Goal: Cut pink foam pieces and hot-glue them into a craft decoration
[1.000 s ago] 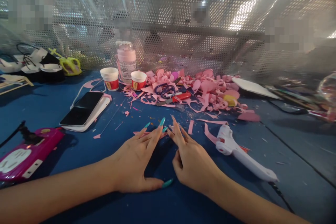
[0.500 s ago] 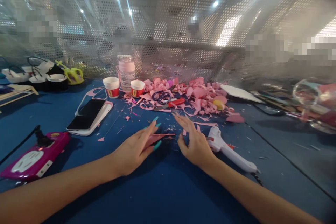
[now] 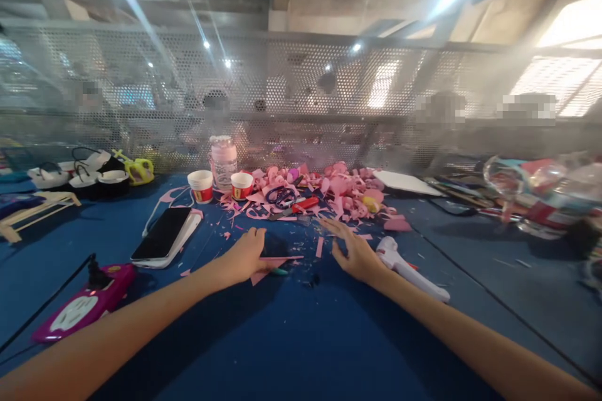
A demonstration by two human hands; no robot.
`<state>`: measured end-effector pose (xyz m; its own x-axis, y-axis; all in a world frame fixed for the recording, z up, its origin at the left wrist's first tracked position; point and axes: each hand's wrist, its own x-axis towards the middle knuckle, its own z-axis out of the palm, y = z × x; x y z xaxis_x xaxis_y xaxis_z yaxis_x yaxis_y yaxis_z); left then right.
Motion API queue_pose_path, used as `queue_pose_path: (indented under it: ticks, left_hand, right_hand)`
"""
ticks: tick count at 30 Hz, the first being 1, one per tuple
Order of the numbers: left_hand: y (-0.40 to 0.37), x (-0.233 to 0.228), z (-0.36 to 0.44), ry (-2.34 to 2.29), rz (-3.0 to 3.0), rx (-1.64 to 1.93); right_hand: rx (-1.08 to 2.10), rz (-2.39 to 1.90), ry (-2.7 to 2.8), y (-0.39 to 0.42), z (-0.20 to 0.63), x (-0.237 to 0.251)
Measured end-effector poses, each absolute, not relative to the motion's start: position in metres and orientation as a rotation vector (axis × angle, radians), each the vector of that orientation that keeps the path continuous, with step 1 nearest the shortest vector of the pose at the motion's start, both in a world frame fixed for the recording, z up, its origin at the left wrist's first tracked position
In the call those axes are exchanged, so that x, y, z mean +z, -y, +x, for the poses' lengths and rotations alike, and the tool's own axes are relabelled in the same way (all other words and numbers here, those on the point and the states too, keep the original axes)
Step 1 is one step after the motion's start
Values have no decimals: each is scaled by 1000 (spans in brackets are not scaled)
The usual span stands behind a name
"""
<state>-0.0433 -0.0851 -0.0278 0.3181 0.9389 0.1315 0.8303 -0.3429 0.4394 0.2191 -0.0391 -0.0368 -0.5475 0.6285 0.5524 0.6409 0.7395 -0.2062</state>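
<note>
**A:** What surface and room are shown?

**B:** A blue table (image 3: 301, 338) strewn with pink scraps, fenced at the back by perforated metal mesh (image 3: 301, 106) under strip lights.

**A:** And the hands?

**B:** The left hand (image 3: 244, 257) curls its fingers onto a thin, flat pink paper strip (image 3: 282, 258); whether it grips is unclear. The right hand (image 3: 355, 254) lies open, empty, just right of the strip, a white glue gun (image 3: 409, 266) beside it.
</note>
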Motion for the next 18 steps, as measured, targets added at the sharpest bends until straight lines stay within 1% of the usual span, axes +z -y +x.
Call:
queue_pose_path:
  ticks: [5,8,10,12,15,18]
  left_hand:
    - [76,-5,-39,-1540,2183,256]
    - [71,13,-37,-1463,2284,70]
    - [67,21,-40,-1365,2285,6]
    - [63,24,-45,-1297,2166,61]
    - [59,22,-52,-1257,1986,287]
    - [62,20,-54,-1245,1980,303]
  right_hand:
    - [48,-956,2293,30,227,-37]
    - [15,-963,2310,28,228,-41]
    - [-28,-971,2297,28,229,-43]
    - [-82,-965,2269,28,226,-41]
    - [-126,-1035,2193,22,209,-29]
    - [-84,-1309,2125,5,178,-9]
